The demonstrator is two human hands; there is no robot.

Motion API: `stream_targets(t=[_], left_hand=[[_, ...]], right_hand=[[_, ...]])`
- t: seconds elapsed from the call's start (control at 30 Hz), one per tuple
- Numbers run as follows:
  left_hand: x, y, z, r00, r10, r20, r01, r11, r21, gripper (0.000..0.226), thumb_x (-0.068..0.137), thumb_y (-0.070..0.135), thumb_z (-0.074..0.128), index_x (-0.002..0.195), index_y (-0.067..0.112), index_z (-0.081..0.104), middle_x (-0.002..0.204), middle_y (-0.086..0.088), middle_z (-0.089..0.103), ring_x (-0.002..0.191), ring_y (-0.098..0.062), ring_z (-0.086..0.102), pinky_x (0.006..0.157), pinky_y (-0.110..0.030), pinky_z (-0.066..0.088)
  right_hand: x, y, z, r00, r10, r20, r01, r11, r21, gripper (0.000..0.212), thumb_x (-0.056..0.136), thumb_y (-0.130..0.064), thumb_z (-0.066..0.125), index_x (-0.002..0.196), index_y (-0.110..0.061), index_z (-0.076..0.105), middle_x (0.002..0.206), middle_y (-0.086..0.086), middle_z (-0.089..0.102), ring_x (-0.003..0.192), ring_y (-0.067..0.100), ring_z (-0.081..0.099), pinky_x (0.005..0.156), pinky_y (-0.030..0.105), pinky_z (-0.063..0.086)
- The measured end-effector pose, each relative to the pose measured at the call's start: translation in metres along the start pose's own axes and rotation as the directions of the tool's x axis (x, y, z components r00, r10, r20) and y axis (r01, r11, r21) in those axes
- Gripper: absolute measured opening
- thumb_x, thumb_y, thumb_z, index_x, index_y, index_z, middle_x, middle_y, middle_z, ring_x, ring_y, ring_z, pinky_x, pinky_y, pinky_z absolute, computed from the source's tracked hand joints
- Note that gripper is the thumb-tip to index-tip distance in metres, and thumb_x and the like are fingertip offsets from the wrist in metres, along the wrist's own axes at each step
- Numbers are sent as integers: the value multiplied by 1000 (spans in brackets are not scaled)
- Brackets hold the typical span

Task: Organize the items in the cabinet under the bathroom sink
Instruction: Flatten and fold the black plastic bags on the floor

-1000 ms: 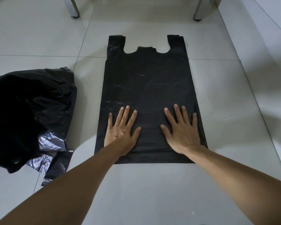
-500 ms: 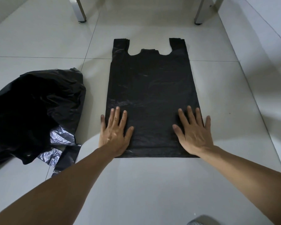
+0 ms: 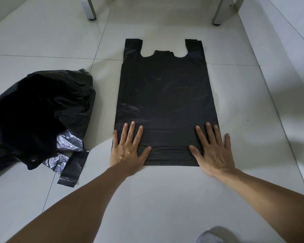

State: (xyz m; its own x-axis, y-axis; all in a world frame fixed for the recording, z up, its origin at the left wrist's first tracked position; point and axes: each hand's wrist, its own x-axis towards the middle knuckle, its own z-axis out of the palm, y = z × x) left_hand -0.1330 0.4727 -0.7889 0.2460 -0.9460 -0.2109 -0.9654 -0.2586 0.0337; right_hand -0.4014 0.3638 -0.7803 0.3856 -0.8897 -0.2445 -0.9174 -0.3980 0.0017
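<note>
The flat black bag (image 3: 165,106) is being pinned at its near corners by the flat, spread-fingered left hand (image 3: 128,148) and right hand (image 3: 212,151), probably so it is kept smooth for folding.

Your left palm (image 3: 128,153) and right palm (image 3: 216,155) hide the flat bag's (image 3: 165,95) near corners; left of your fingers, the crumpled bag pile (image 3: 35,116) runs off-frame.

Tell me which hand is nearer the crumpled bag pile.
Left. The left hand presses the flat bag's corner beside the crumpled bag pile; the right hand presses the far corner.
</note>
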Motion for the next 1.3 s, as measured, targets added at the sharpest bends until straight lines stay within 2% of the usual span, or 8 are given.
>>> stream_targets(t=[0.2,0.4,0.6,0.77,0.9,1.0,1.1,1.3], left_hand=[[1,-3,-23,991,12,135,-6,999,-40,83,88,75,12,154,29,-10,161,0,-19,148,-24,-18,120,-51,-5],[22,-11,-99,989,-7,149,32,986,-166,47,93,51,52,130,23,57,130,-3,59,114,-25,57,100,-40,47],[41,-86,-205,996,-52,70,61,989,-133,37,88,40,62,117,16,66,119,-4,65,107,-26,61,94,-36,49],[18,-172,-259,921,-384,-63,384,923,-6,22,86,24,60,105,12,63,98,-6,61,85,-24,59,68,-30,43],[-6,-225,-247,733,-674,-94,648,733,-206,13,83,19,56,79,7,54,75,-8,53,77,-25,56,67,-31,46],[-20,-255,-224,591,-802,85,792,557,-252,40,86,24,48,116,0,56,113,-18,56,107,-33,54,87,-37,45],[-28,-268,-220,616,-688,385,772,427,-472,40,102,21,35,129,-4,50,132,-25,50,120,-39,50,104,-44,40],[-32,-291,-216,511,-628,587,592,-237,-770,16,92,1,54,77,0,48,89,-15,56,81,-31,60,86,-44,53]], right_hand=[[4,-6,-26,1000,-24,12,25,999,-25,87,82,-72,15,153,-25,24,163,6,15,151,29,6,116,59,6],[36,-61,-108,977,-213,-28,215,973,85,59,93,-55,50,141,-20,46,147,1,46,132,25,48,109,45,39],[70,-151,-201,908,-401,122,368,902,225,53,95,-44,58,142,-23,45,138,2,55,117,26,59,93,36,49],[84,-236,-242,864,-474,169,427,868,253,44,93,-37,60,125,-7,60,125,13,64,106,29,64,93,43,53],[89,-295,-244,863,-472,181,423,870,253,44,91,-28,60,124,1,61,122,22,65,94,32,68,83,36,57],[88,-328,-236,866,-485,124,441,856,271,37,90,-22,57,120,0,61,114,15,66,103,32,65,85,39,56],[88,-357,-220,879,-476,-19,449,815,366,23,86,-22,56,107,-14,57,98,6,62,95,28,60,67,32,45],[81,-392,-204,827,-553,-100,553,772,312,58,93,-15,52,148,-24,36,126,5,59,115,29,57,100,32,40]])
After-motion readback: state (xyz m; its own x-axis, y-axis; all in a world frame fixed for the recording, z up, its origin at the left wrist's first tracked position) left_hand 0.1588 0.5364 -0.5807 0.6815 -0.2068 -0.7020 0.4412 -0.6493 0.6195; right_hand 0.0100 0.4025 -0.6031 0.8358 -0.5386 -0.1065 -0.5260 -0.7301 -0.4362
